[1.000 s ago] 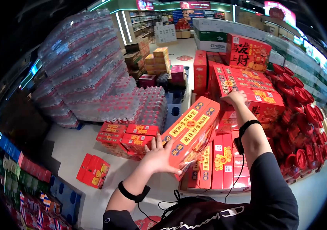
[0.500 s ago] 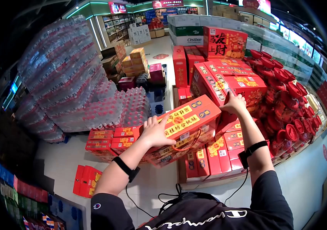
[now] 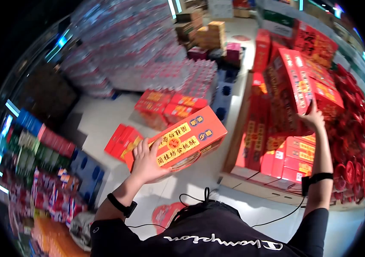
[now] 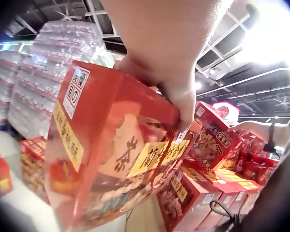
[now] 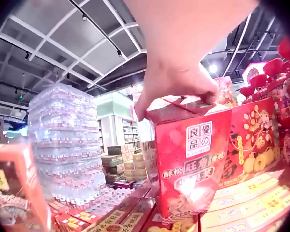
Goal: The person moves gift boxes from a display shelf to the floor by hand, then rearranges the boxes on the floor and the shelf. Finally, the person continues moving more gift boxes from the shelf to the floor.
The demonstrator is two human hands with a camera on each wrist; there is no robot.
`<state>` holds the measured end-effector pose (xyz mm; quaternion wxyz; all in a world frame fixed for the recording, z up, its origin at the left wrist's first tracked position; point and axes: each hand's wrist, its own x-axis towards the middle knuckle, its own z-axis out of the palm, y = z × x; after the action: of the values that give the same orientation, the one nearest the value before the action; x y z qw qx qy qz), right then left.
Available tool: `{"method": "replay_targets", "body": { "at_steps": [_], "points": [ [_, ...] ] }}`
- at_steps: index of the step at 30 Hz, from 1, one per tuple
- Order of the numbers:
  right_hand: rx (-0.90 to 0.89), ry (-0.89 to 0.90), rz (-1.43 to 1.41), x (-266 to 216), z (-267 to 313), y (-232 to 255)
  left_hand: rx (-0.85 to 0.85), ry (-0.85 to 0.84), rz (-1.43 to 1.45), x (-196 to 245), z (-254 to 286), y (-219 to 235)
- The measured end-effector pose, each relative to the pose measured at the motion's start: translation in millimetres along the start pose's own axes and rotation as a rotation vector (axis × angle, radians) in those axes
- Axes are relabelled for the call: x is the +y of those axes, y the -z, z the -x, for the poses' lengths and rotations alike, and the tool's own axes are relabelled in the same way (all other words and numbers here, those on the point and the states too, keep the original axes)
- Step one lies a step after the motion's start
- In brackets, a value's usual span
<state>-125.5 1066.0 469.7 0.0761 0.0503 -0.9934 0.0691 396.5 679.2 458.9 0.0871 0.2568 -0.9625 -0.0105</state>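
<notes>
My left hand grips a long red gift box with yellow label strips, over the floor left of the display. In the left wrist view the thumb lies down one side of that box; the fingers are mostly hidden behind its top. My right hand holds the top near end of another red gift box, which leans on the display stack. The right wrist view has the fingers curled over this second box's top, beside a thin red cord handle.
More red boxes fill the low display stand. Red round-lidded containers pile up at its right. Several red boxes stand on the floor near wrapped bottle packs. A lone red box sits farther left.
My left hand has carried its box left, away from the display. My right hand has taken hold of the second box, which now tilts up from the stack. The head view has swung.
</notes>
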Motion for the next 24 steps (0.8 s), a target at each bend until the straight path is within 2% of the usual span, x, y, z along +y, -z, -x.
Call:
{"method": "replay_targets", "body": {
  "at_steps": [1, 6, 9, 10, 13, 16, 17, 20, 21, 24],
  "points": [
    [-0.006, 0.01, -0.009, -5, -5, -1, 0.021, 0.011, -0.023, -8, 20, -1],
    [0.09, 0.072, -0.05, -43, 3, 8, -0.108, 0.126, -0.055, -74, 116, -19],
    [0.168, 0.241, 0.062, -78, 7, 15, -0.205, 0.252, -0.074, -124, 173, -40],
    [0.142, 0.31, 0.087, -95, 9, 18, -0.225, 0.306, -0.075, -141, 191, -48],
    [0.161, 0.356, 0.192, -140, 7, 15, -0.271, 0.443, -0.114, -191, 233, -78],
    [0.101, 0.432, 0.27, -192, 3, 28, -0.371, 0.532, -0.047, -245, 254, -96],
    [0.115, 0.481, 0.283, -214, 10, 32, -0.327, 0.527, -0.09, -272, 267, -118],
    [0.052, 0.585, 0.405, -294, 27, 41, -0.434, 0.542, -0.096, -325, 265, -128],
    [-0.001, 0.619, 0.381, -324, 36, 46, -0.383, 0.501, -0.079, -346, 267, -139],
    [-0.208, 0.698, 0.256, -390, 65, 42, -0.438, 0.439, -0.021, -394, 239, -142]
  ]
}}
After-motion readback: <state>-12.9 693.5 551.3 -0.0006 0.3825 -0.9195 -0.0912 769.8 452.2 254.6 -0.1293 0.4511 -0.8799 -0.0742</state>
